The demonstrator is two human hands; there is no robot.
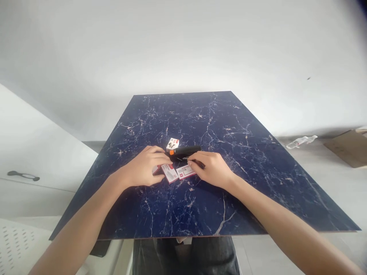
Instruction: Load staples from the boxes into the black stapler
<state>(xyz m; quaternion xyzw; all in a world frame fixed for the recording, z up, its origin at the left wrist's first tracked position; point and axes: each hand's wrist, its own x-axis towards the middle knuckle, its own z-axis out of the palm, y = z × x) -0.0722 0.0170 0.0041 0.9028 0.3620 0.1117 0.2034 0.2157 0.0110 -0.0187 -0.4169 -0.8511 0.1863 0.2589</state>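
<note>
On the dark blue marbled table (229,160), my left hand (145,168) lies palm down with fingers curled over a small red and white box (169,172). My right hand (210,168) pinches something thin and dark at its fingertips, just above a second red and white box (185,172). A black stapler with an orange end (185,150) lies just beyond both hands. A third small white and red box (172,144) sits behind the stapler.
A white cabinet with a dark handle (23,175) stands to the left. On the floor at the right lie a clear plastic bottle (301,141) and a cardboard box (348,147). A white wall rises behind the table.
</note>
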